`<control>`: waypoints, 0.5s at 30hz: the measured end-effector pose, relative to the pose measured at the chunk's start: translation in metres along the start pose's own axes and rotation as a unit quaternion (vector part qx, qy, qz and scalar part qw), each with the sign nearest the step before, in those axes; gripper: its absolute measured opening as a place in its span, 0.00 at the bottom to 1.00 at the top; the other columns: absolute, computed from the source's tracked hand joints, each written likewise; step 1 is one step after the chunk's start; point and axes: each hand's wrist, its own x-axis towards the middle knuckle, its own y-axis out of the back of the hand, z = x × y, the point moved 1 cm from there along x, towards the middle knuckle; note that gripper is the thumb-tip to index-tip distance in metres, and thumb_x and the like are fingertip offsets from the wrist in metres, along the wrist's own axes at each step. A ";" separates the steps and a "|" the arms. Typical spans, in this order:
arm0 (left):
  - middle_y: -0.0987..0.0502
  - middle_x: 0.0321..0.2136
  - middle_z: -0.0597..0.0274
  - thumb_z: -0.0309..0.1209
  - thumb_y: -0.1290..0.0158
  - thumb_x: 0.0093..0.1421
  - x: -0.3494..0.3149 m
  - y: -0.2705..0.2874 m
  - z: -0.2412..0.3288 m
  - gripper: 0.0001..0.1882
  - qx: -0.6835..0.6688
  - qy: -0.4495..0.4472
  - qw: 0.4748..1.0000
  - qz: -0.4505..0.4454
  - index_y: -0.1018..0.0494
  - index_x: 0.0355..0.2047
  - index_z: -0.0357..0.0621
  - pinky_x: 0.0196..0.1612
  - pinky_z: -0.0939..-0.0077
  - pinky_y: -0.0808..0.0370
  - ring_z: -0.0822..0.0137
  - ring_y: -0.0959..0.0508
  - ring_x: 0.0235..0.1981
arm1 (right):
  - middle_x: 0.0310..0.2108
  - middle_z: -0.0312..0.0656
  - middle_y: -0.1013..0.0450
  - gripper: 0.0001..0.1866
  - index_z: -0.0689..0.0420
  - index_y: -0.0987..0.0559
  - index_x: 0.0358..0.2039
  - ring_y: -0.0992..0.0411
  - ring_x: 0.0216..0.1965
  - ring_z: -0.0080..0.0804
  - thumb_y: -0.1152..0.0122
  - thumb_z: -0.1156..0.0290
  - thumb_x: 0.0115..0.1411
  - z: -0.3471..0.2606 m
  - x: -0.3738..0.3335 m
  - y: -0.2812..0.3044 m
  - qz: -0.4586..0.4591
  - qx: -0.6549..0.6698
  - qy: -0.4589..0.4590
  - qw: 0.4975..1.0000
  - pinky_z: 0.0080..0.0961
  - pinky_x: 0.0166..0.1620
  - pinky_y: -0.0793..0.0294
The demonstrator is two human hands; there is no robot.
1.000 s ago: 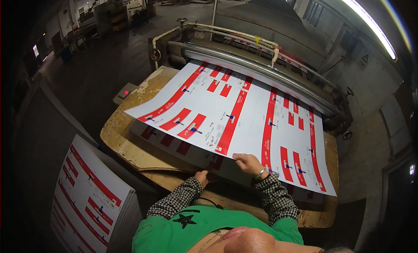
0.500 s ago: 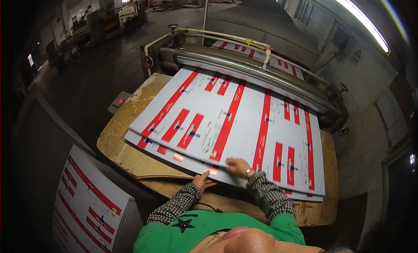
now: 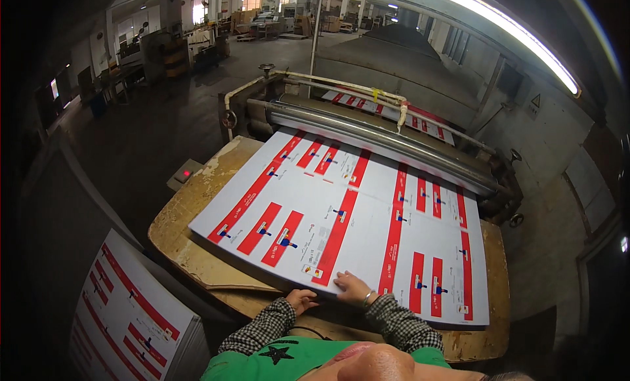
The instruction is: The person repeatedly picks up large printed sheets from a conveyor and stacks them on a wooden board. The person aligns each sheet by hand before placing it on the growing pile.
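Right hand [image 3: 353,290]: fingers [image 3: 342,280] slightly bent and a little apart, resting at the near edge of the printed stack [image 3: 367,243]. Whether they pinch the top sheet or only press on it cannot be told. Left hand [image 3: 302,301]: just beside the right, at the same edge; fingers loosely bent, tips against or just under the stack's side. Nothing is seen lifted; a grip cannot be confirmed.

Stack: white sheets with red bands and small blue figures, lying flat on the worn wooden surface [image 3: 180,213], near edge toward the person, far end up against the metal rollers [image 3: 394,148]. A break in the pattern crosses it nearer the rollers; I read this as the rear edge of a sheet partway through, lying over the next one.

Progress: similar printed material [image 3: 367,106] shows beyond the rollers, so some appears to have passed already. Remaining on the near side: the stack under the hands, plus a second stack [image 3: 125,315] at lower left, apart from both hands. Sheets cannot be counted; work looks well under way, with plenty left.

Further out: a box with a lit red light [image 3: 186,174] at the surface's left side; a handwheel [image 3: 229,119] and pale pipe [image 3: 315,78] on the roller frame; a long dark housing [image 3: 394,69] behind; a bright tube lamp [image 3: 512,40] overhead.
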 end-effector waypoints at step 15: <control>0.31 0.25 0.52 0.24 0.61 0.54 0.011 0.015 -0.014 0.10 0.110 -0.006 0.956 0.273 0.33 0.31 0.29 0.32 0.65 0.28 0.58 0.29 0.26 | 0.43 0.47 0.27 0.16 0.62 0.24 0.39 0.26 0.40 0.38 0.45 0.69 0.50 -0.032 -0.017 0.019 0.033 0.156 -0.007 0.987 0.25 0.44 0.28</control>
